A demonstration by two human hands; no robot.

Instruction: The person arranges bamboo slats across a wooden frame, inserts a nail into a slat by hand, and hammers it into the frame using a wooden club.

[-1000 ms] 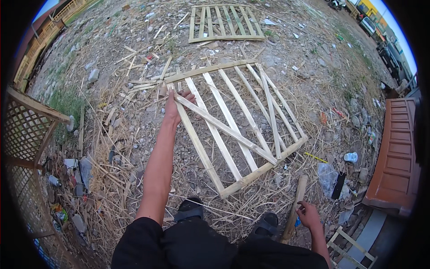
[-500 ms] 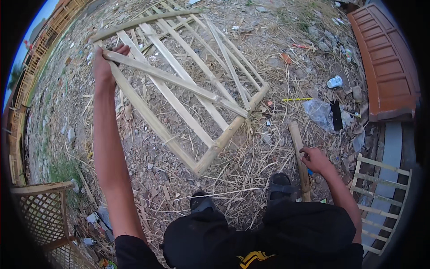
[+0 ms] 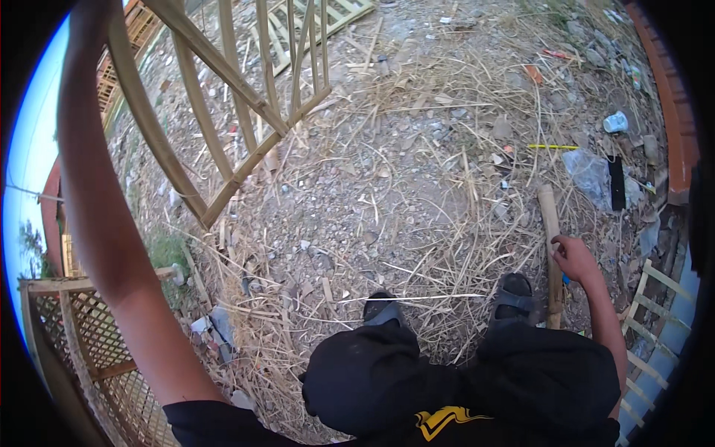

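Observation:
My left forearm [image 3: 112, 201] reaches up along the left side, and its hand is cut off by the upper edge. Beside it a wooden slatted frame [image 3: 246, 167] stands tilted, its lower rail near the ground and its upper part out of view. A diagonal slat [image 3: 216, 59] crosses its other slats. My right hand [image 3: 577, 258] is closed, with curled fingers, beside a thick bamboo pole [image 3: 550, 223] that lies on the ground. Whatever its fingers hold is hidden. A small bit of blue [image 3: 566, 279] shows just below that hand.
Straw and stones cover the ground. Another slatted panel [image 3: 342, 18] lies at the far side. A lattice panel [image 3: 112, 372] stands at near left, a slatted rack [image 3: 648, 328] at near right. A plastic bag [image 3: 585, 175] and white cup [image 3: 616, 122] lie at right.
The slatted frame has swung up and left from its lower position, along with my raised left arm. The view has shifted left. My right hand stays by the bamboo pole.

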